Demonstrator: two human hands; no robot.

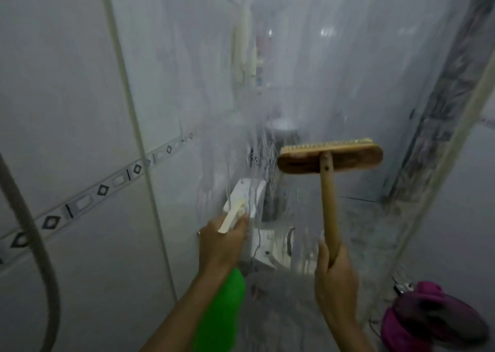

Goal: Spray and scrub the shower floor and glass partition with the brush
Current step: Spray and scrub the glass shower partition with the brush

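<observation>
The brush (pixel 330 158) stood with its wooden head level and its bristles turned toward the glass partition (pixel 334 70), about midway up the pane and nearer its right edge, where a dark, mould-stained frame strip (pixel 439 126) ran down. Whether the bristles were pressed against the glass or just short of it could not be told. Runs of liquid streaked the pane left of and below the head.

The likeliest trouble was a slip. The handle was held low, far from the head, so a hard push could have let the head twist or skid off the wet glass toward the frame strip. A wet wooden handle would also have been easy to lose. A second risk was the spray: the nozzle sat close to the pane and pointed at it, so a squeeze might have thrown mist back toward the person. Both hands being busy, a slide on a wet floor would have left nothing free to catch with.

The right hand (pixel 336 271) was wrapped shut around the lower handle, fingers curled fully round the wood. The left hand (pixel 221 241) was closed about the neck of a green spray bottle (pixel 222 314), a finger lying along the pale trigger; whether it was squeezing could not be told. A magenta item (pixel 428 317) lay low at the right, beyond the partition's edge.
</observation>
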